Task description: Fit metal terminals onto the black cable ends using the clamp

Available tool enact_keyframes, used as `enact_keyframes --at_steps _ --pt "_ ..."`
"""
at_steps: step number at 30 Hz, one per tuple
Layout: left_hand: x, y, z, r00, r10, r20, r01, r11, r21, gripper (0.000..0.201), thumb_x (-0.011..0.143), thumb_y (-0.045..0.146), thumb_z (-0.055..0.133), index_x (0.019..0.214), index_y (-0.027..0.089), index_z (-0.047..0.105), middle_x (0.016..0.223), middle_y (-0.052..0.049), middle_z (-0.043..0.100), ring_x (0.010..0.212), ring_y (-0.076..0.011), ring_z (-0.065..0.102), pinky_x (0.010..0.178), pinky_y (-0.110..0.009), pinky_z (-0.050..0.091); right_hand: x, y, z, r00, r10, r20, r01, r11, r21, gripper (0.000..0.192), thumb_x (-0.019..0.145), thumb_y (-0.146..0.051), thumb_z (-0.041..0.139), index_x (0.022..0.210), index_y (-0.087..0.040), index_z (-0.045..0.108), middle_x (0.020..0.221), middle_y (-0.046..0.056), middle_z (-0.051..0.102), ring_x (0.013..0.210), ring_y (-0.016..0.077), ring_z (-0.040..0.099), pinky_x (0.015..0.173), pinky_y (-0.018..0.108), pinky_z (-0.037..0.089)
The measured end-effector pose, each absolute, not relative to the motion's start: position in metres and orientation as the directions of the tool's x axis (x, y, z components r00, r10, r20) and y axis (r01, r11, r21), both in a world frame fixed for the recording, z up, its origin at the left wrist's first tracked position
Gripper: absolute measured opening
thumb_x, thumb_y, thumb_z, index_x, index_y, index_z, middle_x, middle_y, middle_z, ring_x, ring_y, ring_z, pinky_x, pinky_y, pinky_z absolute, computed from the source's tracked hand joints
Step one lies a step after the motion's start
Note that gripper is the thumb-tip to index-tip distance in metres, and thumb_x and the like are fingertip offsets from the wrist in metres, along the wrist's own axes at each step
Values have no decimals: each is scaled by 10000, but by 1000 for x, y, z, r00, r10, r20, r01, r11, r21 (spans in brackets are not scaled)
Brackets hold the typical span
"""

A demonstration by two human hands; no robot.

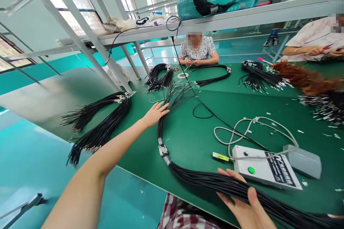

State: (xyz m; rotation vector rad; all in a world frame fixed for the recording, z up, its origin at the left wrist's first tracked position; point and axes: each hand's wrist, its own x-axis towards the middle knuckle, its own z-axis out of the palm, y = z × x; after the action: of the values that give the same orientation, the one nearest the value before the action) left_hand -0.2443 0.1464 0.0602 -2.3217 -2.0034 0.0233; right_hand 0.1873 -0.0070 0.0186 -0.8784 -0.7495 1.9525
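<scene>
A long bundle of thin black cables curves across the green table, tied midway with clear tape around white connectors. My left hand lies with stretched fingers over the far part of this bundle, where the cables fan out. Under the near part is my right hand, its fingers below the cables and its thumb over them, holding them loosely. Beside my right hand sits a white tester box with a green button, a grey cord and a yellow-green plug. The bundle's near end runs out of view at the lower right.
More black cable bundles lie left, at the far side and right. A thin black cord hangs from the shelf onto the table. A clear plastic container touches the tester. Two people work across the table.
</scene>
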Motion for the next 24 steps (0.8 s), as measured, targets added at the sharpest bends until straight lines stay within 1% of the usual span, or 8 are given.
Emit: enact_keyframes --at_steps 3,5,7,10,12,15,18,24 --pt "-221 145 23 -263 962 77 962 256 89 639 881 359 627 1461 183 428 1597 -184 349 1439 -373 362 1142 -493 352 186 -9 20 -416 851 -322 -381 -484 -787 579 884 -729 451 1224 -316 671 1410 98 612 1311 331 561 1070 570 477" --pt "-211 146 3 -477 878 29 866 464 187 730 844 468 653 1419 86 415 1490 -275 436 1334 -405 473 1033 -470 449 187 -9 20 -424 862 -277 -275 -415 -867 557 865 -740 481 1109 -302 724 1343 110 656 1280 329 583 1058 536 484" --pt "-209 150 -8 -550 835 -15 810 537 235 552 864 426 616 1269 66 512 1306 -268 579 1212 -382 579 951 -428 494 185 -9 21 -419 893 -161 -182 -256 -949 527 847 -734 523 1017 -291 751 1261 117 697 1241 320 606 1074 497 469" --pt "-217 151 -11 -566 824 -25 777 543 317 173 847 285 587 955 150 596 1024 -152 691 1050 -309 666 892 -362 510 181 -6 21 -438 899 -29 -137 -99 -986 526 872 -723 485 987 -290 761 1172 122 729 1133 307 663 1016 463 507" --pt "-226 143 -8 -583 812 5 746 534 398 73 823 255 576 811 185 560 861 -83 679 940 -274 689 831 -334 525 180 -6 18 -446 895 -6 -140 -76 -987 506 901 -693 457 997 -301 761 1161 115 734 1104 296 679 983 442 522" --pt "-240 116 -7 -642 763 76 667 507 545 148 857 320 502 772 199 495 696 -3 569 687 -205 673 651 -292 533 183 -8 13 -452 892 -12 -132 -80 -988 510 892 -700 469 1003 -299 763 1166 114 732 1104 293 682 983 417 515" --pt "-252 86 -9 -722 674 155 572 456 682 218 883 412 437 806 209 431 656 49 454 518 -144 594 504 -255 492 183 -9 10 -467 884 -26 -123 -94 -988 553 867 -733 477 992 -278 765 1168 129 727 1099 303 682 976 414 517" --pt "-273 64 -4 -831 480 280 475 351 807 217 875 405 434 778 222 370 689 43 447 529 -119 503 535 -270 488 170 -5 3 -448 893 49 -138 -15 -990 570 862 -733 467 1040 -279 761 1178 140 725 1107 332 675 957 438 541"
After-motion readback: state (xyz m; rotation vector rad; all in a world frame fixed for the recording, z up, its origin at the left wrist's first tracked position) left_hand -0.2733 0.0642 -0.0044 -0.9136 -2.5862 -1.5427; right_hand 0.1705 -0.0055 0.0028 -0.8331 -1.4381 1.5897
